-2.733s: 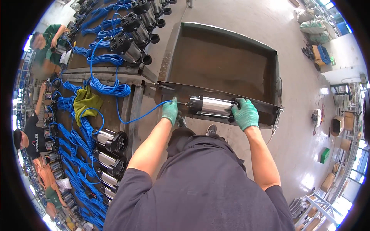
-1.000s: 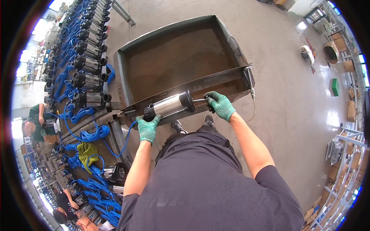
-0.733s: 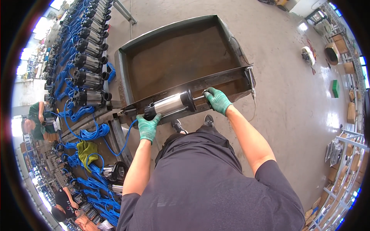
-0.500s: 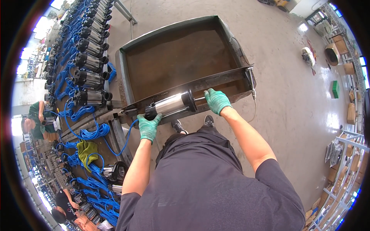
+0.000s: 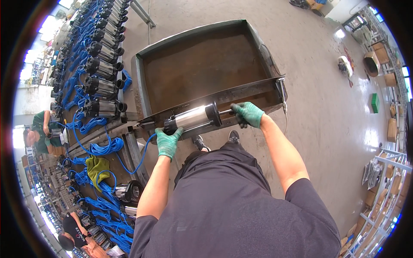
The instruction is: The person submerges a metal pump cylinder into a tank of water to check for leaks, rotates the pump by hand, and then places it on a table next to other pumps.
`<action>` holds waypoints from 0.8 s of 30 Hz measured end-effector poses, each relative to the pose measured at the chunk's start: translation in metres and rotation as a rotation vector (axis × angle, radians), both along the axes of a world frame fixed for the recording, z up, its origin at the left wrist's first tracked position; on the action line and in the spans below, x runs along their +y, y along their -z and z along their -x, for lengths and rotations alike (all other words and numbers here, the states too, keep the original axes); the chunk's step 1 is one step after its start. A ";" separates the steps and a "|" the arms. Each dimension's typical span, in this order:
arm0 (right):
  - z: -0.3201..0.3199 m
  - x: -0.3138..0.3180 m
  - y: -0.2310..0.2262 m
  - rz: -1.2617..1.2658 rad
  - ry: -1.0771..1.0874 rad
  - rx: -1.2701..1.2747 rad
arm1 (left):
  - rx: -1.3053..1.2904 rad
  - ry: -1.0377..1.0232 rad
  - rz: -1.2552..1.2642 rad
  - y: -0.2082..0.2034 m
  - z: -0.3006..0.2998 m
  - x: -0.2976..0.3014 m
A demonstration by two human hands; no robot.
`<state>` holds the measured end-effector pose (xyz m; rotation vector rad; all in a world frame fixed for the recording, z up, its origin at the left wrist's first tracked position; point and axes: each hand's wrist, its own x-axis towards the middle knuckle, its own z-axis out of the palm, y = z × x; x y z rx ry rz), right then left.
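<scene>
A submersible pump point(image 5: 192, 117) with a shiny steel body and black ends lies on its side across the near edge of a water tank. My left hand point(image 5: 168, 142), in a green glove, grips its black left end, thumb and fingers spread around it. A blue cable point(image 5: 146, 152) runs from that end. From the pump's right end sticks out a thin metal rod point(image 5: 226, 112). Around the rod's outer end curl the darkened fingertips of my gloved right hand point(image 5: 249, 115); part of that grip is hidden.
The metal tank point(image 5: 137, 81) holds brown water, with a steel crossbar point(image 5: 241, 89) over its near part. A fitting with a hose point(image 5: 284, 96) hangs at its right end. On the left, a bench carries rows of pumps point(image 5: 103, 88), blue cable coils point(image 5: 105, 147) and a green cloth point(image 5: 97, 170). Two co-workers sit beyond.
My right hand has turned and shifted slightly right and down along the rod, showing its dark fingertips. My left hand and the pump have stayed nearly the same.
</scene>
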<state>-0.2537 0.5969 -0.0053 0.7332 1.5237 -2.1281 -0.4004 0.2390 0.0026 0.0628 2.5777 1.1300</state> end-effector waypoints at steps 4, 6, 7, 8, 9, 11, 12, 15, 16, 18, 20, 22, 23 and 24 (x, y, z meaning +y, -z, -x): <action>0.012 -0.019 0.003 -0.261 0.075 -0.148 | -0.009 0.000 -0.003 0.005 0.001 -0.003; 0.009 -0.025 0.010 -0.025 0.295 -0.009 | -0.011 0.003 -0.014 0.004 0.001 -0.002; 0.007 -0.025 0.013 -0.025 0.294 -0.008 | -0.009 0.006 -0.008 0.003 0.000 -0.001; 0.006 -0.027 0.012 0.006 0.318 -0.018 | -0.007 0.008 -0.001 0.001 0.000 -0.001; 0.006 -0.027 0.011 0.038 0.341 -0.029 | -0.006 0.007 -0.002 0.001 0.000 -0.001; 0.005 -0.025 0.006 0.069 0.364 -0.039 | -0.022 0.004 -0.001 0.000 0.000 -0.001; 0.005 -0.020 0.001 0.045 0.266 -0.080 | -0.022 0.003 -0.001 -0.001 0.000 -0.001; 0.018 -0.014 -0.009 -0.123 0.047 -0.175 | -0.025 -0.001 0.022 -0.001 -0.001 -0.001; 0.025 -0.014 -0.013 -0.265 -0.075 -0.230 | -0.026 -0.002 0.017 0.001 0.000 -0.002; 0.033 -0.015 -0.013 -0.330 -0.103 -0.272 | -0.027 -0.003 0.012 0.005 0.001 -0.004; 0.035 -0.015 0.021 -0.854 -0.395 -0.031 | -0.023 0.005 -0.011 0.006 0.002 -0.003; 0.034 -0.018 0.033 -1.123 -0.517 0.070 | -0.025 0.003 -0.022 0.005 0.001 -0.001; 0.030 -0.019 0.048 -1.093 -0.329 0.082 | -0.029 0.003 -0.032 0.004 0.001 0.000; 0.026 -0.020 0.052 -1.057 -0.143 0.092 | -0.029 0.001 -0.033 0.001 0.000 0.001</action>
